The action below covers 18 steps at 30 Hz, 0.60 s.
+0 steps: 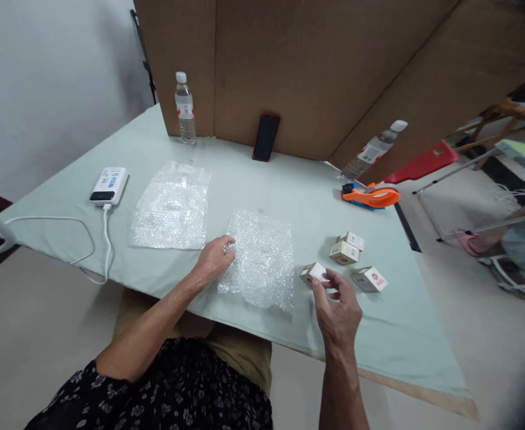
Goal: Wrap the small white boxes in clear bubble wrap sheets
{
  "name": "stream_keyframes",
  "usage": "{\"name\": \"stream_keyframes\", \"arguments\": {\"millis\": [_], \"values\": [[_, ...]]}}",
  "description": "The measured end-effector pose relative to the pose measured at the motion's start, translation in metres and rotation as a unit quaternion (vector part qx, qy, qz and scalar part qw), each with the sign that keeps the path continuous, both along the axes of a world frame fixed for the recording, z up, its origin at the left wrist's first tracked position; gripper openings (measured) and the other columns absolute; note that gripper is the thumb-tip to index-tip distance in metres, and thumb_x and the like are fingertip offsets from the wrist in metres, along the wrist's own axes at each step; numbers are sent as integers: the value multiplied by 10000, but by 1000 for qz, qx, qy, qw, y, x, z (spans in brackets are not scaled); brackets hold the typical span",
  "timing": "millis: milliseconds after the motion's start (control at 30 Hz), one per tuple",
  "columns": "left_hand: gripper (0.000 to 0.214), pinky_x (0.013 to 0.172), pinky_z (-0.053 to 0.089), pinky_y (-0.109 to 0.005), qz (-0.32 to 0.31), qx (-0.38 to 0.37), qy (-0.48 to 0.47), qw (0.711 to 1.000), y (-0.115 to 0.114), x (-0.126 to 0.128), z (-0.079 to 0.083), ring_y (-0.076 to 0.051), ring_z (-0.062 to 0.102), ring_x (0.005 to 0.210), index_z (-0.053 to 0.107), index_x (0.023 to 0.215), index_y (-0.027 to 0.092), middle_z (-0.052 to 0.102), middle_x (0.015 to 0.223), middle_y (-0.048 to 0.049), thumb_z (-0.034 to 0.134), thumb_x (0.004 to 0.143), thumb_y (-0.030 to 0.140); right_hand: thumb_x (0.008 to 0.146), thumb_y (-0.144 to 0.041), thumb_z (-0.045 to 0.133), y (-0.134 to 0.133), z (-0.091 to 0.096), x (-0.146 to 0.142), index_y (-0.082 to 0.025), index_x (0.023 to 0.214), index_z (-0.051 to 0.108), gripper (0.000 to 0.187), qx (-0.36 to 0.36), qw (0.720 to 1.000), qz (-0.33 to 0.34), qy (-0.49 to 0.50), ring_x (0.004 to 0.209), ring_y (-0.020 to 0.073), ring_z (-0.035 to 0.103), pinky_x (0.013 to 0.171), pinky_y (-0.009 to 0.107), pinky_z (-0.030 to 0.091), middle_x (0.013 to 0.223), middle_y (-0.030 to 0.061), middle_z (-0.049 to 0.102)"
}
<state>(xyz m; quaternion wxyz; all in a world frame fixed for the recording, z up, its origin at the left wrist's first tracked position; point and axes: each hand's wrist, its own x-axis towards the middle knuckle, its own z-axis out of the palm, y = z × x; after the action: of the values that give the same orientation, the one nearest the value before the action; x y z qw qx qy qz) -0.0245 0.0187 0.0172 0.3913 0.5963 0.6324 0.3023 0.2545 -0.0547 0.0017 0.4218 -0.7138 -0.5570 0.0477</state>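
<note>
My left hand (pixel 216 258) rests closed on the left edge of a bubble wrap sheet (pixel 262 257) lying near the table's front edge, pinching it. My right hand (pixel 337 307) grips a small white box (pixel 313 273) just right of that sheet, fingers curled round it. Three more small boxes lie to the right: two close together (pixel 346 248) and one with a red mark (pixel 368 279).
A second bubble wrap sheet (pixel 172 206) lies to the left. A power bank (pixel 109 186) with a white cable sits far left. Two water bottles (pixel 185 108) (pixel 372 150), a dark phone (pixel 266 137), an orange tape dispenser (pixel 370 196) and a cardboard wall (pixel 316 65) stand behind. Another person's feet (pixel 513 251) show right.
</note>
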Motion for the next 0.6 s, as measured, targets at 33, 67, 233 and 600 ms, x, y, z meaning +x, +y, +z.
{"name": "stream_keyframes", "arguments": {"millis": [33,67,233,600], "values": [[282,815,463,-316,-7,3,-7,1000,0,1,0,-191,610,784,717,1015,204,711,945,-39,595,765,152,846,-469,622,-2,4,-6,-185,1116,675,396,-8,1000,0,10,733,213,627,713,382,524,890,82,710],[262,825,467,-318,-12,5,-14,1000,-1,1,0,-194,619,806,722,984,205,719,992,-45,589,766,147,849,-469,621,-4,7,-12,-186,1070,693,367,-10,1000,0,7,681,202,607,703,375,519,817,66,702],[255,819,483,-325,-18,11,-32,999,-1,3,-4,-188,618,782,729,962,204,724,997,-49,565,774,149,872,-428,600,-8,16,-25,-179,975,719,294,29,999,-7,-37,641,182,580,714,363,510,795,65,693],[304,658,447,-274,-5,3,-64,998,-1,1,-14,-169,566,679,724,1003,182,685,810,-27,568,743,200,833,-410,619,-13,5,12,-180,1164,637,403,8,997,25,-79,1078,290,606,957,493,476,1157,141,671]]}}
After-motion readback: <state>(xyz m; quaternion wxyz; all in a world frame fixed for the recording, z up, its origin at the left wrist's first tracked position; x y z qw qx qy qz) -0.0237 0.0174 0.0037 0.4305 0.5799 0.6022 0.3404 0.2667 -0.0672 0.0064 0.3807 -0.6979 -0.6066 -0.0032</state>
